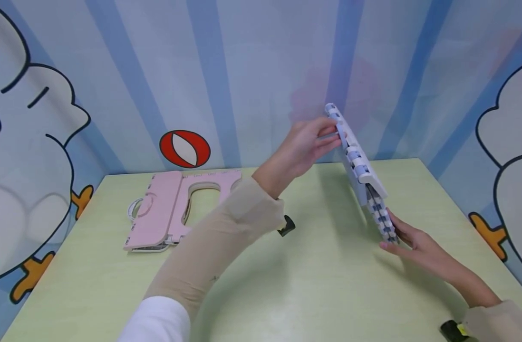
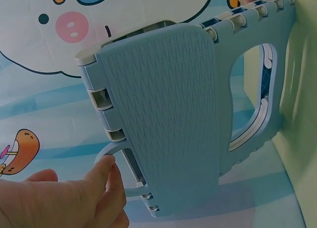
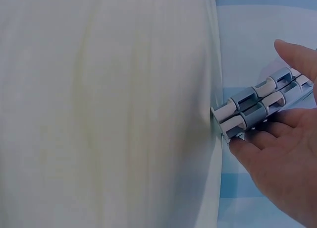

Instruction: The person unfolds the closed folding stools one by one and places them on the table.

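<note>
The blue folding stool (image 2: 163,114) has fine rippled lines across its broad face and alternating blue and white along its edges. The other folding stool (image 1: 156,204) is pink over white. The bench (image 1: 312,294) is pale yellow-green; the backdrop (image 1: 269,71), light blue with darker blue stripes, shows a black-outlined red-and-white ball (image 1: 185,148). The left sleeve (image 1: 218,237) is beige.

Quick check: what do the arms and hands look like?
The left hand and right hand are bare. The left sleeve is beige, with white fabric higher up the arm; the right cuff is beige too. A small black piece sits by the left sleeve; another, with a yellow mark, by the right.
</note>
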A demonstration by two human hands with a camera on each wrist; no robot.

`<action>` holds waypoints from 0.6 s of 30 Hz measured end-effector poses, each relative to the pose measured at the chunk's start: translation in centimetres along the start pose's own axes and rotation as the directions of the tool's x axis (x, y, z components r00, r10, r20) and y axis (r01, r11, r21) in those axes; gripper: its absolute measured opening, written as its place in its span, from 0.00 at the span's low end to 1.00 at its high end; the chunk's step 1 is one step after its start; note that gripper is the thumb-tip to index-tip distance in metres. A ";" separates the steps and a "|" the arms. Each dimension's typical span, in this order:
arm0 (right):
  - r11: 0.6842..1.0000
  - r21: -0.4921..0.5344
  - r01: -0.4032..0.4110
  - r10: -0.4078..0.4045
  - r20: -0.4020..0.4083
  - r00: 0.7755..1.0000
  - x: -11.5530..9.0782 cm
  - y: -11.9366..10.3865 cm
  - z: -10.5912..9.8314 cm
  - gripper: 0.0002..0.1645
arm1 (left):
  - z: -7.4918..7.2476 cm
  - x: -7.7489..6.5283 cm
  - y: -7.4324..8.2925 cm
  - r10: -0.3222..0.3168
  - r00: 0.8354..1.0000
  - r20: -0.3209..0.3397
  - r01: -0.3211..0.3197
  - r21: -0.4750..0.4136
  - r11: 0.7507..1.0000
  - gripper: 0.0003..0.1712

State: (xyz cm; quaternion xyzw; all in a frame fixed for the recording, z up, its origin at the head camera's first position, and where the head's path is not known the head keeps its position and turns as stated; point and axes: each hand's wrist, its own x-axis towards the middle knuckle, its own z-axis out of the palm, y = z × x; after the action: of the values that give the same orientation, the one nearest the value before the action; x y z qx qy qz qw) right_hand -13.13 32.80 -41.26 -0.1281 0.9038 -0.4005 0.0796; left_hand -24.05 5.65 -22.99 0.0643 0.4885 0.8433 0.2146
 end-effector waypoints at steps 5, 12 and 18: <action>1.000 0.019 -0.022 0.022 0.005 1.000 0.0 0.1 -0.1 0.47 | 0.9 0.3 0.0 0.004 1.000 -0.015 -0.004 0.012 1.000 0.24; 0.999 0.032 -0.019 0.019 0.004 1.000 -0.1 0.0 -0.3 0.47 | 2.2 0.9 -0.1 0.011 1.000 -0.028 -0.011 -0.001 1.000 0.21; 0.999 0.048 -0.006 0.006 -0.001 1.000 -0.1 0.3 -0.4 0.47 | 3.0 1.2 -0.3 0.012 1.000 -0.026 -0.012 0.011 1.000 0.22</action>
State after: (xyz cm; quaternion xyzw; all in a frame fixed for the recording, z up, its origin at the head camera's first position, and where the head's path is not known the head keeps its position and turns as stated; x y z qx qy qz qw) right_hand -13.13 33.27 -41.21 -0.1233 0.8943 -0.4221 0.0830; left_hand -24.07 8.71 -21.78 0.0571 0.4953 0.8428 0.2029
